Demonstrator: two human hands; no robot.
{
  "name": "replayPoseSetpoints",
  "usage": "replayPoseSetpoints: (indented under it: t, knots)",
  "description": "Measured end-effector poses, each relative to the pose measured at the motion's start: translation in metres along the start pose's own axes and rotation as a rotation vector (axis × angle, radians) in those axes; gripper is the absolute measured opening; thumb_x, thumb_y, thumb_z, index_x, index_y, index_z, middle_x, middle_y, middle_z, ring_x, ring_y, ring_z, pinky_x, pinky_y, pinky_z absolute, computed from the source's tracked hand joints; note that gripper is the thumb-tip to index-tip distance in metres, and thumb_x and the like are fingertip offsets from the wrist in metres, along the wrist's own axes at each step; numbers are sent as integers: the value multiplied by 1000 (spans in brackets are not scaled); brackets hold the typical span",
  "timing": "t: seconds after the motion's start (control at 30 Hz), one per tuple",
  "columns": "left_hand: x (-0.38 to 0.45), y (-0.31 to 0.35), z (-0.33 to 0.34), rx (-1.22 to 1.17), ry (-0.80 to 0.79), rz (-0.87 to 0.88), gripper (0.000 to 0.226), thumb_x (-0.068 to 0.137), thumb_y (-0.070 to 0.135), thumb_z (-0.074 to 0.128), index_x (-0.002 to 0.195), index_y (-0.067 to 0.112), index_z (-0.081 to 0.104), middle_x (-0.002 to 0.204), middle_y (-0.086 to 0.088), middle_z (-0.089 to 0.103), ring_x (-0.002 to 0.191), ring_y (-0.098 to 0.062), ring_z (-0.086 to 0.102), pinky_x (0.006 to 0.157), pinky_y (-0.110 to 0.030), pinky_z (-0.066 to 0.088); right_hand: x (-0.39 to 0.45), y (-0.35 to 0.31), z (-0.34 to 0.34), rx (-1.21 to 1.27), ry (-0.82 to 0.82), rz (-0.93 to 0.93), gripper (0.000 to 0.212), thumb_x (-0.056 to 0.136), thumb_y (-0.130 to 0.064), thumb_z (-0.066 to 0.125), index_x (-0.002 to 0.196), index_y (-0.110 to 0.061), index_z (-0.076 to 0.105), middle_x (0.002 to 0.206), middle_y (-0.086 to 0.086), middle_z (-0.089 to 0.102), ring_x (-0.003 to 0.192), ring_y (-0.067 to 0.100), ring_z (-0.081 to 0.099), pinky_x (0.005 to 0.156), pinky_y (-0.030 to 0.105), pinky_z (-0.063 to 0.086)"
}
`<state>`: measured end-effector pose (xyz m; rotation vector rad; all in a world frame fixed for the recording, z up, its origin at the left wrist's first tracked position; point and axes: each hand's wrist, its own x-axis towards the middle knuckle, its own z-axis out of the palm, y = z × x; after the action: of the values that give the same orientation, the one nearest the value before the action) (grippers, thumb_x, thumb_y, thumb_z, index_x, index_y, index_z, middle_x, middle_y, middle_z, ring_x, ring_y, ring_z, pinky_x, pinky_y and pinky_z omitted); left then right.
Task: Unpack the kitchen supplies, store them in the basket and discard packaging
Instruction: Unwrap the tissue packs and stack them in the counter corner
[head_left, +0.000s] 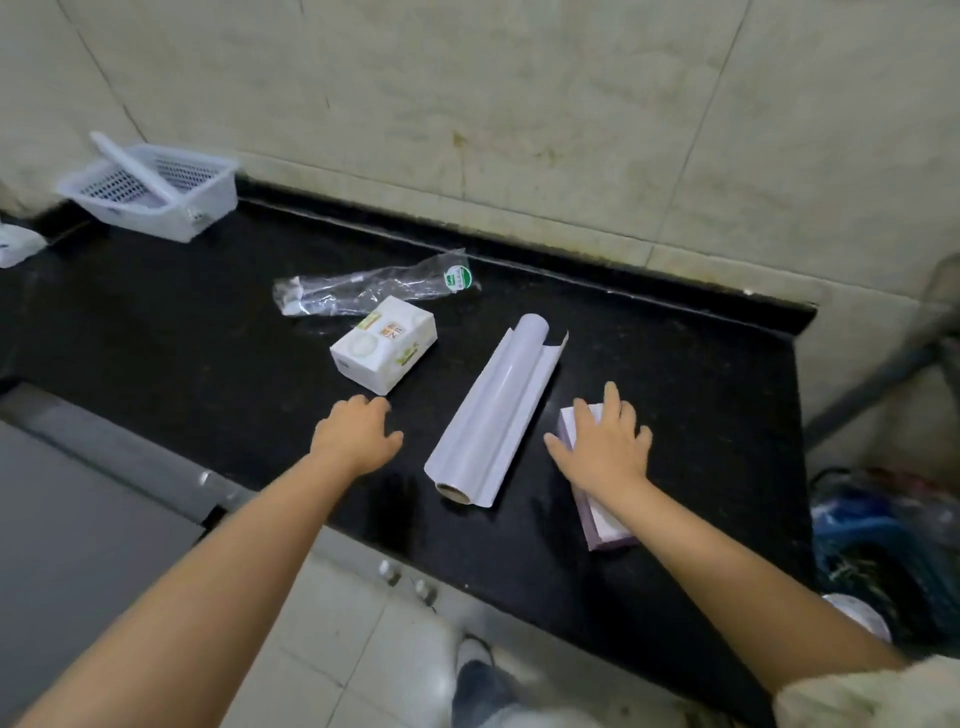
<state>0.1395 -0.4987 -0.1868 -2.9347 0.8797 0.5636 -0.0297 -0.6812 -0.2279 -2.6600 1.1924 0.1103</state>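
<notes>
The person is standing at a black counter (156, 322) with both arms reaching forward. The left hand (358, 434) is hovering just short of the white box (383, 351), fingers loosely curled and grasping nothing. The right hand (605, 447) is lying flat, fingers spread, on top of the purple box (605, 525), pressing or resting on it rather than gripping it; whether the thumb is hooking the near side cannot be told.

Between the hands the roll (493, 410) is lying on its side, its loose leading sheet peeling open at the far end. It is appearing to be out of its wrapper. An empty clear bag (363, 293) with a green sticker is lying behind the white box, near the back edge.

The basket (156, 184) is sitting at the far left corner, well apart from the supplies, with only a white strip-like piece leaning across it. No supply is showing inside.

Judgement: the task is standing at an early stage. One item is looking unpacked, two boxes are remaining closed, nothing is stored, and the bag is awaiting disposal. A dark bag (883, 540) on the floor at the right may be serving as the bin, though this is uncertain.
</notes>
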Motion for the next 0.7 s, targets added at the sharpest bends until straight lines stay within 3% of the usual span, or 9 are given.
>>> replayPoseSetpoints:
  t: [0.13, 0.33, 0.7]
  knots:
    - [45, -10, -21, 38, 63, 18, 46, 92, 34, 49, 131, 12, 45, 131, -11, 50, 122, -30, 45, 94, -42, 45, 48, -55, -23, 120, 66, -96, 53, 88, -41, 46, 132, -14, 35, 154, 16, 7, 136, 35, 16, 108, 50, 23]
    - [88, -45, -30, 22, 81, 11, 46, 92, 34, 46, 133, 14, 44, 132, -8, 49, 122, -26, 44, 93, -39, 46, 93, -112, -19, 192, -7, -125, 52, 88, -37, 47, 133, -13, 34, 153, 15, 14, 137, 32, 20, 106, 45, 29]
    - [172, -126, -47, 14, 53, 170, 51, 93, 34, 47, 140, 15, 36, 142, -8, 41, 132, -26, 36, 102, -41, 40, 123, -196, 4, 239, -24, 50, 49, 88, -35, 47, 128, -9, 39, 139, 16, 39, 128, 34, 34, 100, 44, 38]
